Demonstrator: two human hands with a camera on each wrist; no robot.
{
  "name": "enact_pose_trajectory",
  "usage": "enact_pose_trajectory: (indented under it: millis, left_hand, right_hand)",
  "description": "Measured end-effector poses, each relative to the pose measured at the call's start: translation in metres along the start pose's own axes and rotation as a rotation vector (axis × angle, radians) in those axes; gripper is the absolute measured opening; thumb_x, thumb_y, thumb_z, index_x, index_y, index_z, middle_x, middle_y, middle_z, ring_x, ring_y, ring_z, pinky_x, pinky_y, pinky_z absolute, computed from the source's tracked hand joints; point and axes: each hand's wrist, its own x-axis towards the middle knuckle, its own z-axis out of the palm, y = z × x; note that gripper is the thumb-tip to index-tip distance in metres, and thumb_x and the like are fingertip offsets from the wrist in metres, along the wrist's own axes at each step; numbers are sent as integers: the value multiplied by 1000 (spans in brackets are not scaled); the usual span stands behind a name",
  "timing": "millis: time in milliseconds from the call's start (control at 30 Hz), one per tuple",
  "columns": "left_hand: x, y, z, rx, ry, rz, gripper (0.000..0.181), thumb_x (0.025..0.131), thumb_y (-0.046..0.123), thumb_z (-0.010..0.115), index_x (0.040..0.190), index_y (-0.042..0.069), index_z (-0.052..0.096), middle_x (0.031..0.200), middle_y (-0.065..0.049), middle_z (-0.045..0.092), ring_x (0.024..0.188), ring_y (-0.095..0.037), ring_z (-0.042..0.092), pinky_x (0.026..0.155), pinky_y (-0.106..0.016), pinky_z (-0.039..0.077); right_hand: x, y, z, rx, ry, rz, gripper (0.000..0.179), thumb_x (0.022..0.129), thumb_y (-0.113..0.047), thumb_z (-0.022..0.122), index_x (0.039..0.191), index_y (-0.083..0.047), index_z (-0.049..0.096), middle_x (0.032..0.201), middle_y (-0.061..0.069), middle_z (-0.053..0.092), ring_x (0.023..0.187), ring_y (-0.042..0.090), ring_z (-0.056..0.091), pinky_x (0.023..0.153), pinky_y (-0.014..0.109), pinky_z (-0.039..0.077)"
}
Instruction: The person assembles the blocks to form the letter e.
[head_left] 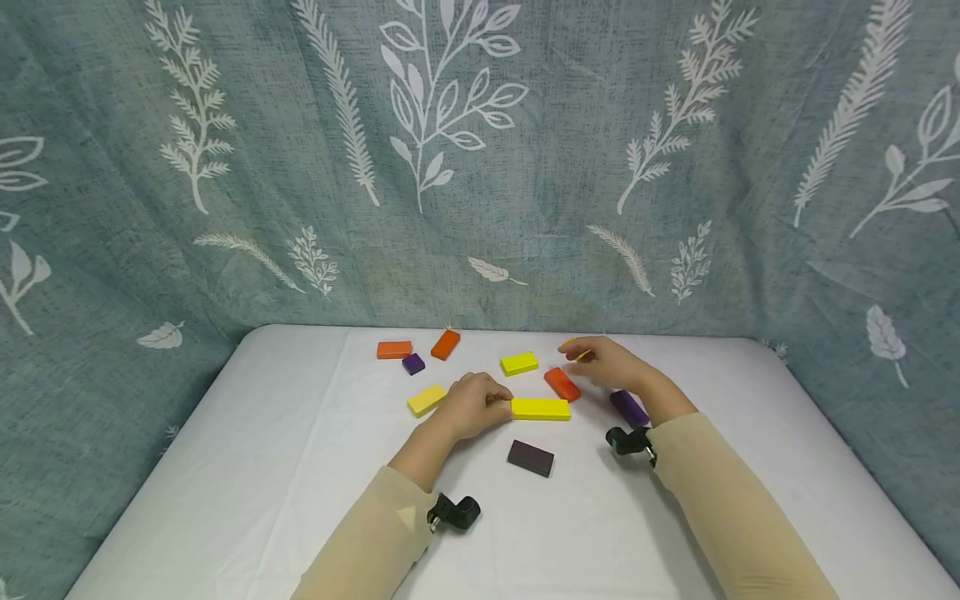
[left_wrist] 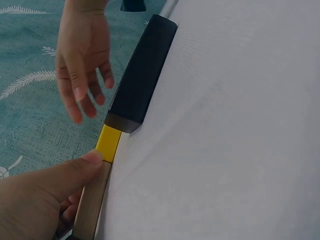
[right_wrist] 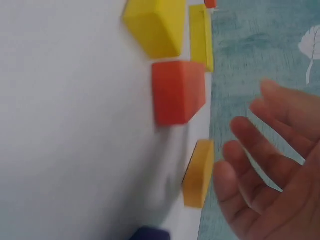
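In the left wrist view, my left hand (head_left: 472,406) pinches a tan, wood-coloured block (left_wrist: 92,202) with the thumb on top and the fingers curled beneath. That block is hidden by the hand in the head view. Its end meets a long yellow block (head_left: 542,409). My right hand (head_left: 611,364) hovers with relaxed, parted fingers beside an orange-yellow block (right_wrist: 198,175), holding nothing. Between the hands lies a red-orange block (head_left: 562,384). A dark brown block (head_left: 531,458) is in front of the long yellow one.
A purple block (head_left: 628,407) lies below the right wrist. Farther back are a yellow block (head_left: 519,363), two orange blocks (head_left: 394,350) and a small purple block (head_left: 413,363). A pale yellow block (head_left: 427,399) is left of the left hand. A patterned cloth (head_left: 480,233) hangs behind the table.
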Motion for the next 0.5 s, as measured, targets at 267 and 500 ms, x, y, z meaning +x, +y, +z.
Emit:
enact_pose_trajectory:
  millis: [267, 500]
  left_hand:
    - [1, 0, 0, 7, 2, -12, 26, 92, 34, 74, 115, 22, 77, 105, 7, 65, 104, -17, 55, 97, -38, 41]
    - [2, -1, 2, -8, -9, -10, 26, 92, 34, 74, 115, 21, 77, 105, 6, 65, 104, -17, 54, 98, -38, 40]
  right_hand:
    - [21, -20, 9, 35, 64, 21, 36, 100, -23, 62, 132, -8, 65, 122, 11, 64, 110, 29, 59, 96, 45, 50]
    - [38, -22, 23, 90, 68, 67, 34, 99, -14, 64, 132, -5, 64, 128, 14, 62, 113, 30, 56, 98, 42, 49]
